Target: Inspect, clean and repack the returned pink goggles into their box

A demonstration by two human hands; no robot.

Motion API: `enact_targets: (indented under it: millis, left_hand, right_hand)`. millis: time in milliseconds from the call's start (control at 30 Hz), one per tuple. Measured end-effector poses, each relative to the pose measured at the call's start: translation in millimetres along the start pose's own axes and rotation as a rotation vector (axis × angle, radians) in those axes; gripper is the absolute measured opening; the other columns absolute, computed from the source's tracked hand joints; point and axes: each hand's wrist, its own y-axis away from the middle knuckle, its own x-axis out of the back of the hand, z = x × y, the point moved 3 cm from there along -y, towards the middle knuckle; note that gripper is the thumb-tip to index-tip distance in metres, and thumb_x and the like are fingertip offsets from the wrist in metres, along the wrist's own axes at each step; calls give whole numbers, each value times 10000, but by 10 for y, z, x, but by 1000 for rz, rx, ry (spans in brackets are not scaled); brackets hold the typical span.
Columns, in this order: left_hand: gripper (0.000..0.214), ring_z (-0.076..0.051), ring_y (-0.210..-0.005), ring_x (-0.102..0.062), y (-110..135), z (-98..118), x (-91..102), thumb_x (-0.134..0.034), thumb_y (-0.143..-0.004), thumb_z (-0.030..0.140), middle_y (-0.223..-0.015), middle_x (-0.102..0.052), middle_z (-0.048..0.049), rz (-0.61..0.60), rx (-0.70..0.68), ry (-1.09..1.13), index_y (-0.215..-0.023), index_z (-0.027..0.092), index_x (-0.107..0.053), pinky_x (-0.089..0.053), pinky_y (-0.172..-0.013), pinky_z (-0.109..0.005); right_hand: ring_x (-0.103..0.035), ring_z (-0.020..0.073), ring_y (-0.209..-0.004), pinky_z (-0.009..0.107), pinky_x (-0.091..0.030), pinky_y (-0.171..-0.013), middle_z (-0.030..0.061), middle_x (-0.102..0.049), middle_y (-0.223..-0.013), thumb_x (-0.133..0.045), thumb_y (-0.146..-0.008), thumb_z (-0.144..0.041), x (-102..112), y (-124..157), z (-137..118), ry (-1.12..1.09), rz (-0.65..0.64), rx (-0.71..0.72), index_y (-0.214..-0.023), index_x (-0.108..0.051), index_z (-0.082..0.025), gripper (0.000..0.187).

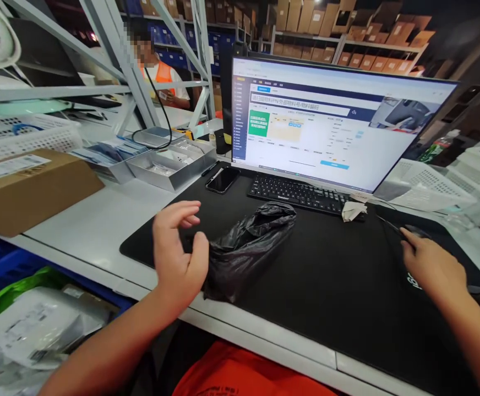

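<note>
My left hand (180, 250) is raised beside a crumpled black plastic bag (244, 250), fingers bent and thumb apart, with nothing visible in its grasp. The bag lies on the black desk mat (318, 275), its gathered mouth towards the keyboard. At the right, my right hand (434, 261) is closed around a thin, dark pointed tool (388, 223). Its tip points left, and the fingers hide the rest, so its exact kind cannot be made out. Just beyond those fingers sits a dark computer mouse (416, 231), partly covered.
A monitor (326, 126) stands behind a black keyboard (295, 192), with crumpled paper (353, 210) at its right end. A phone (222, 179), grey trays (169, 165) and a cardboard box (33, 187) are leftward. Wrapped parcels (42, 324) lie below. Across the desk, a person (163, 77) works.
</note>
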Motion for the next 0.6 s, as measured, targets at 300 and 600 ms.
enact_targets:
  millis: [300,600]
  left_hand:
    - [411,-360,-910,-610,-112,569,-535,-748,-797,370,-1029,-632,-154,-676,-310,-464,-1132,203,-579,-477,-705,-438]
    - [350,-258,-940,-691,-342,230,-590,-565,-789,45,-1035,-703,-39,-936,56,-267,-1072,250,-569,-529,-788,-370]
  right_hand:
    - [-685,389,-985,445,-489,-775,380,-610,-1097,-406,-901,-76,-330,-285,-345,17,-35,-95,-1353,-534,100,502]
    - [-554,231,-1265,413,-476,-1054,142,-606,-1373,-507,-1005,-330,774,863,-2261,-548,172,1248,-1410,-529,-173,435]
